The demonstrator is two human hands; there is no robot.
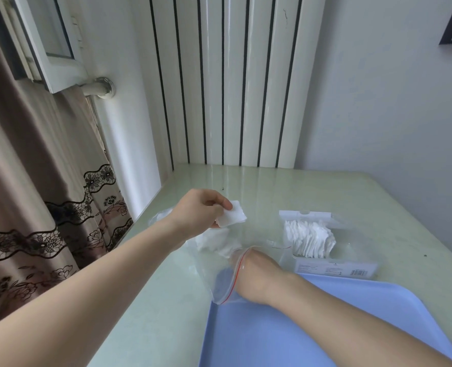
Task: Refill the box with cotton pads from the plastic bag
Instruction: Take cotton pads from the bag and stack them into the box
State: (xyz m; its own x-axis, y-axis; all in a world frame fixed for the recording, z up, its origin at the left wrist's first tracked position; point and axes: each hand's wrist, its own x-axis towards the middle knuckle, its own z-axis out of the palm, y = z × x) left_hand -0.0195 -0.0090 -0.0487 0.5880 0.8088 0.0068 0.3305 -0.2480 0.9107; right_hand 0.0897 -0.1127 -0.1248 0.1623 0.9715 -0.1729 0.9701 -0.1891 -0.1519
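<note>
The worktop is meeting a wall at the back and a curtain along its left edge; bare surface is lying behind the things. A blue tray is sitting at the near edge. The left hand is pinching a few white square pads above the bag. The right hand is reaching into the bag's red-lined mouth; its fingers are hidden, so I cannot tell its grip. More pads are lying loose inside the clear bag. The box, clear and open, is standing right of the bag, partly filled with upright pads.
</note>
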